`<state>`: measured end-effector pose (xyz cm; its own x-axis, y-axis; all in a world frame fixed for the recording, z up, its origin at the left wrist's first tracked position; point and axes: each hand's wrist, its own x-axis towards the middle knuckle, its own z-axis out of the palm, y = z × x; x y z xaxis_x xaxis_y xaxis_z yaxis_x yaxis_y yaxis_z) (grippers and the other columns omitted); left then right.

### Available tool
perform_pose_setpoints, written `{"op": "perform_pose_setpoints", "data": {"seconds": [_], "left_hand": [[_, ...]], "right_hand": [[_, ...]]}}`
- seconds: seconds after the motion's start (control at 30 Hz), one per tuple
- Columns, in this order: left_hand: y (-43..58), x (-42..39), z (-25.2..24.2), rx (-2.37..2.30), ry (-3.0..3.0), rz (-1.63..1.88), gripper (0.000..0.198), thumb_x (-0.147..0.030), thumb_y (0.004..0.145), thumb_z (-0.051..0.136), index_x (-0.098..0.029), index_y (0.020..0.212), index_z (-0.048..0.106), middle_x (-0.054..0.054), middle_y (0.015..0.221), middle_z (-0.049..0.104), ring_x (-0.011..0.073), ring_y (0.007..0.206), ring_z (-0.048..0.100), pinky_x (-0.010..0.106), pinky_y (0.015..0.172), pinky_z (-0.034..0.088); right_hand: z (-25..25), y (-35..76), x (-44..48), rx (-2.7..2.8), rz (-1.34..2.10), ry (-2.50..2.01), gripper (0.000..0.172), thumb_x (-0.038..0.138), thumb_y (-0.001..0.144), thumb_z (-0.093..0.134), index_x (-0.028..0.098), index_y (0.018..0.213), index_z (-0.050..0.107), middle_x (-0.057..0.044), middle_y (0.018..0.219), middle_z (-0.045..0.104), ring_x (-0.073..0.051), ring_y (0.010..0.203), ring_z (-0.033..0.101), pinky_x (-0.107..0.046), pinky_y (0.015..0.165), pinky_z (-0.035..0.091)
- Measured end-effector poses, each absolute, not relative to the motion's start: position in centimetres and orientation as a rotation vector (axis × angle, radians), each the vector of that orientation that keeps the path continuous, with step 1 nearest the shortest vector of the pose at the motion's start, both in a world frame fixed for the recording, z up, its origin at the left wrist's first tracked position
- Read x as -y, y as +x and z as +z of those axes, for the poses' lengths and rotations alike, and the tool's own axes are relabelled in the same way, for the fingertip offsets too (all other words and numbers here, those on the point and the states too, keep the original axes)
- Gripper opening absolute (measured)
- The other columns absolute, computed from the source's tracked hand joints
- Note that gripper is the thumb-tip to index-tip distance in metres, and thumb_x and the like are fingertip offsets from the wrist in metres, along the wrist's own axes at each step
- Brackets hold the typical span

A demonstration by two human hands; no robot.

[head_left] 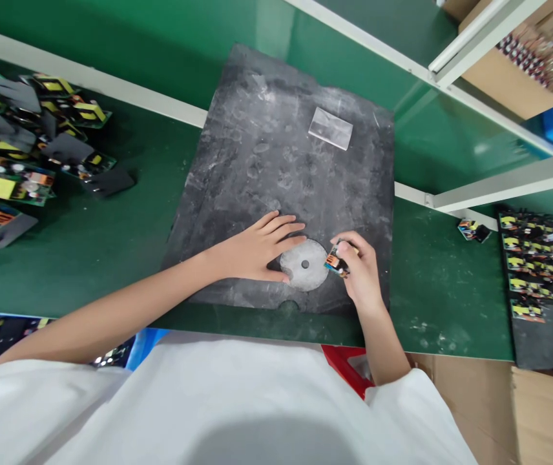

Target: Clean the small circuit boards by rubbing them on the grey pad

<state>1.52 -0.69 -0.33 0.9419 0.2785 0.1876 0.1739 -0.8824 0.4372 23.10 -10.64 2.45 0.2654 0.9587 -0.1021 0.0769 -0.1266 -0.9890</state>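
My right hand (361, 265) grips a small circuit board (337, 259) with orange, black and green parts between thumb and fingers. The board is held at the right rim of a round grey disc (304, 279) with a hole in its middle. On the disc's left side, my left hand (260, 248) lies flat with fingers spread, thumb and fingertips at the disc's edge. Under both is a worn black mat (257, 174). A flat clear or silvery rectangular piece (331, 128) rests farther back on the mat.
Circuit boards with yellow parts (2, 188) are heaped on the green bench (150, 194) at left. One board (473, 230) lies alone at right, near a black tray (548, 336) with rows of boards. Pale metal posts (509, 184) and a shelf with a cardboard box (513, 74) stand behind.
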Motion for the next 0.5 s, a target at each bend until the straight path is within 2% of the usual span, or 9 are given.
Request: {"op": "perform_pose_setpoints", "data": {"seconds": [0.13, 0.27, 0.37, 0.43, 0.5], "left_hand": [[1.7, 0.8, 0.5, -0.281, 2.556, 0.466, 0.063, -0.055, 0.083, 0.064, -0.017, 0.132, 0.052, 0.017, 0.143, 0.046, 0.0383, 0.137, 0.031, 0.061, 0.111, 0.023], [2.1, 1.7, 1.5, -0.205, 2.308, 0.594, 0.046, -0.051, 0.083, 0.067, -0.018, 0.114, 0.063, 0.015, 0.124, 0.059, 0.0321, 0.127, 0.039, 0.048, 0.104, 0.039], [2.6, 2.4, 1.6, -0.236, 2.185, 0.661, 0.026, -0.042, 0.088, 0.063, -0.018, 0.095, 0.065, 0.010, 0.096, 0.065, 0.0254, 0.110, 0.049, 0.041, 0.097, 0.044], [2.8, 2.6, 1.6, -0.266, 2.118, 0.704, 0.023, -0.039, 0.090, 0.060, -0.018, 0.082, 0.063, 0.006, 0.082, 0.062, 0.0219, 0.098, 0.052, 0.037, 0.091, 0.046], [2.8, 2.5, 1.6, -0.301, 2.055, 0.736, 0.026, -0.039, 0.090, 0.060, -0.017, 0.077, 0.061, 0.005, 0.079, 0.061, 0.0200, 0.093, 0.054, 0.034, 0.086, 0.046]], "right_hand": [[2.7, 22.5, 10.9, 1.325, 0.784, -1.490, 0.022, 0.047, 0.084, 0.062, 0.025, 0.086, 0.063, 0.001, 0.081, 0.060, -0.016, 0.074, 0.056, -0.029, 0.068, 0.046], [3.3, 20.9, 11.3, 1.612, 0.598, -1.419, 0.022, 0.044, 0.085, 0.063, 0.027, 0.098, 0.062, -0.002, 0.089, 0.061, -0.019, 0.082, 0.058, -0.035, 0.074, 0.049], [3.2, 19.9, 11.6, 1.721, 0.530, -1.375, 0.028, 0.049, 0.084, 0.063, 0.028, 0.103, 0.060, -0.003, 0.092, 0.061, -0.020, 0.083, 0.059, -0.037, 0.074, 0.051], [2.9, 19.9, 11.6, 1.709, 0.552, -1.386, 0.029, 0.050, 0.086, 0.060, 0.028, 0.106, 0.059, -0.003, 0.094, 0.060, -0.020, 0.083, 0.059, -0.036, 0.073, 0.051], [2.7, 20.2, 11.5, 1.653, 0.591, -1.396, 0.030, 0.048, 0.087, 0.060, 0.028, 0.110, 0.057, -0.003, 0.097, 0.059, -0.019, 0.086, 0.059, -0.036, 0.075, 0.051]]}}
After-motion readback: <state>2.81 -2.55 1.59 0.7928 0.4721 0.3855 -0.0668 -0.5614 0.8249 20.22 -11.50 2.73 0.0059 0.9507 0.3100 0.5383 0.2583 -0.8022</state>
